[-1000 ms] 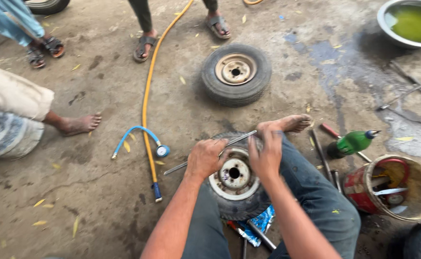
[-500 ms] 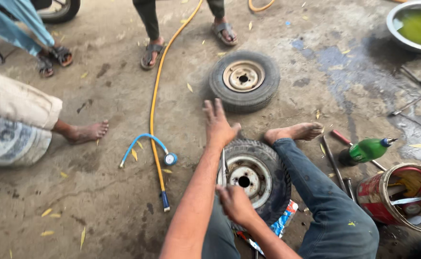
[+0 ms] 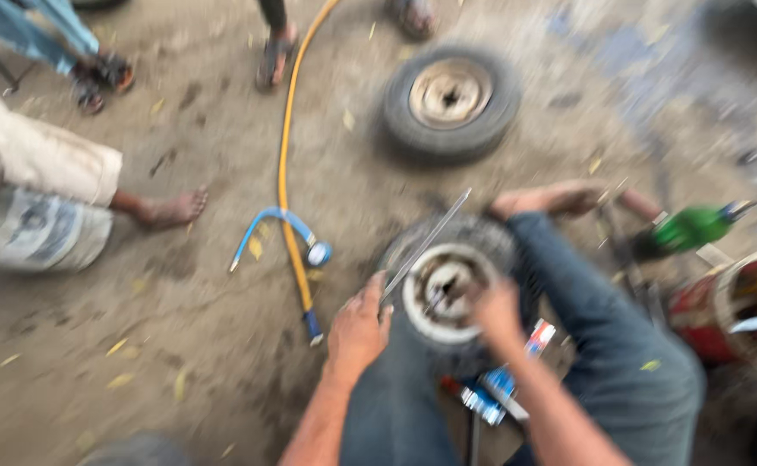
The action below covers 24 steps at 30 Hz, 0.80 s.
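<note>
A small tyre on a pale metal rim (image 3: 447, 289) stands between my knees on the dirt ground. My left hand (image 3: 359, 328) grips the lower end of a long thin metal bar (image 3: 426, 243) that slants up across the tyre. On the rim's right side rests my right hand (image 3: 495, 311); blur hides whether it grips anything. My bare foot (image 3: 551, 198) lies just beyond the tyre. The whole view is motion-blurred.
A second tyre (image 3: 450, 99) lies flat farther off. An orange hose (image 3: 288, 173) and a blue hose with gauge (image 3: 279, 224) run on the left. A green bottle (image 3: 693, 229) and a red bucket (image 3: 741, 306) stand right. Other people's feet (image 3: 171, 207) are nearby.
My left hand came down from an open reach above the tyre and now grips the metal bar. My right hand moved up onto the rim. The camera shifted, blurring the view.
</note>
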### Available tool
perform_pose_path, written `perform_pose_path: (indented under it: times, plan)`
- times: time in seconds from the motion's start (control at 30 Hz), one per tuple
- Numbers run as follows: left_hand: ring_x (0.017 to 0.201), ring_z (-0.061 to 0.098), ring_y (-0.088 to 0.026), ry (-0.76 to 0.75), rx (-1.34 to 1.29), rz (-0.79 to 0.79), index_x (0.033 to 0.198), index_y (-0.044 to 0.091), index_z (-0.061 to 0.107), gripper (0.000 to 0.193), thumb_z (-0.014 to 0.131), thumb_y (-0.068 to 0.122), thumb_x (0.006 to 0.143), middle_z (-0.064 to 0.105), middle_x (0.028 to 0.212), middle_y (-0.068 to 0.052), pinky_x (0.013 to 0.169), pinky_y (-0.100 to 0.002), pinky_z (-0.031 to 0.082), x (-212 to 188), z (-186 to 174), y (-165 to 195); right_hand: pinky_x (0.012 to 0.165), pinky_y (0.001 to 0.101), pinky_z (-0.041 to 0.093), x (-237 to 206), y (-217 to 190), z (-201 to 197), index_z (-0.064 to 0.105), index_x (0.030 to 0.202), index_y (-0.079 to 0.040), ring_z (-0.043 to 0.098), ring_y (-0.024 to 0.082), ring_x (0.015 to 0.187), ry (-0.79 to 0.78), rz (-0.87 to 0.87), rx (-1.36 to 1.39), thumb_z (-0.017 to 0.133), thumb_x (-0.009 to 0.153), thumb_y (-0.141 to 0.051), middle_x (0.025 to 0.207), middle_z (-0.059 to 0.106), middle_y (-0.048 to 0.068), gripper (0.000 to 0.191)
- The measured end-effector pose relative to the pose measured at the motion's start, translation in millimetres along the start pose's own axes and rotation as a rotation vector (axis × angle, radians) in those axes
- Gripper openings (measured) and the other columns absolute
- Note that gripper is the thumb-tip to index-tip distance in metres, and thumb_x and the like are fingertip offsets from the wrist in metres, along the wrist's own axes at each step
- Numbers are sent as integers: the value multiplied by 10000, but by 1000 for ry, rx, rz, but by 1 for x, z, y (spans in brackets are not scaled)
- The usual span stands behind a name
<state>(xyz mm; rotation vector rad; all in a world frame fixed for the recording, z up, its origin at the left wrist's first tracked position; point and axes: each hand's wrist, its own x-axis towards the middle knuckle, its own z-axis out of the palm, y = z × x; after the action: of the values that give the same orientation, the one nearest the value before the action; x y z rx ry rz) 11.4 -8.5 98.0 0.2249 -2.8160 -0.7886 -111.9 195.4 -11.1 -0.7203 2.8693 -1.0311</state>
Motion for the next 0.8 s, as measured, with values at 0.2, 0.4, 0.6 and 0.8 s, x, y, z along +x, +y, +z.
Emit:
perform_pose_path:
  times: [0.2,0.4,0.6,0.8]
  plan:
    - [715,744,-263,272,-140,-251,1172,67,693,402,750,356,898,751,829,-141,688,-385,573,-32,14,-13,1128,489,436,130,-32,-30,679,1264,-91,547,399,1299,376,-314,255,614,1085,-136,1332,616,198,195]
    - [685,572,-101,715,-641,-383,1011,20,643,281,661,299,1038,606,748,-16,635,-300,491,36,3,-32,864,508,428,150,-7,-54,640,1018,-59,598,392,970,300,-432,27,682,1072,-186,994,660,135,144]
    - [707,565,-108,814,-556,-61,944,-11,643,274,732,243,993,638,789,-32,652,-303,512,139,3,-74,803,490,416,69,11,-100,555,952,-18,567,393,891,280,-180,32,576,1181,-173,928,607,181,277]
    - [513,666,-121,635,-553,-359,805,7,664,272,705,242,937,684,613,-24,486,-296,533,141,7,-95,845,451,454,73,9,-113,608,911,-62,617,309,896,222,-466,-294,585,1090,-214,927,650,98,236]
